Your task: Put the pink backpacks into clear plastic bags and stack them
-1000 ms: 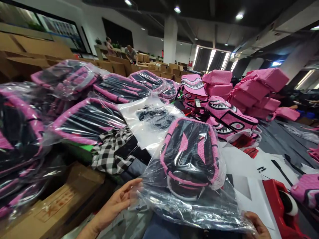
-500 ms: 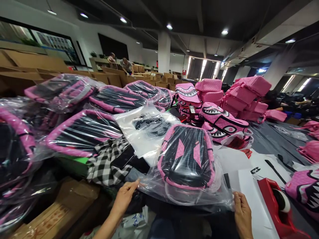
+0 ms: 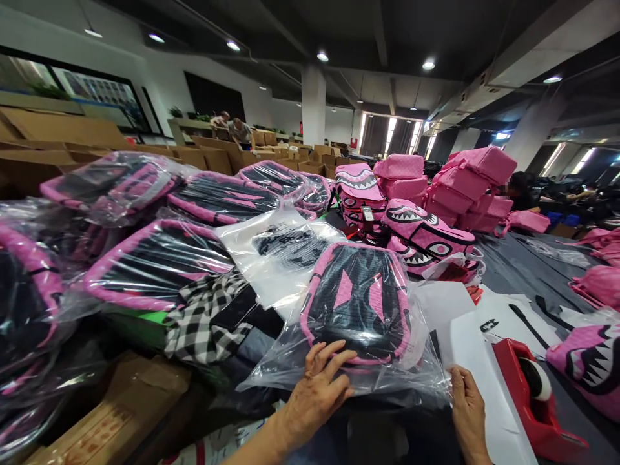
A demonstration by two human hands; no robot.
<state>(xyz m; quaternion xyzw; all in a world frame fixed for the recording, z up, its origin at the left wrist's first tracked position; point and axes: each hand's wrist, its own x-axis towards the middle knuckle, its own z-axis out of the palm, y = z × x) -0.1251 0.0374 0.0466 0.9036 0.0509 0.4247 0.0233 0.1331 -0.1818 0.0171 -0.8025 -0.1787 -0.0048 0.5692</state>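
Note:
In front of me lies a pink and black backpack, back panel up, inside a clear plastic bag. My left hand rests on the near end of the bag over the backpack's lower edge, fingers spread. At the bag's near right corner, my right hand pinches the plastic between thumb and fingers. Beyond the backpack is a white plastic bag with dark contents. A black-and-white checked cloth lies left of it.
Bagged backpacks are piled on the left. Pink shark-face backpacks and stacked pink bags stand behind. A red tape dispenser and white paper lie right. A cardboard box is low left; two people work far back.
My left hand has let go of the bag's near left corner and moved right onto its near edge. My right hand keeps its hold. The view has shifted slightly.

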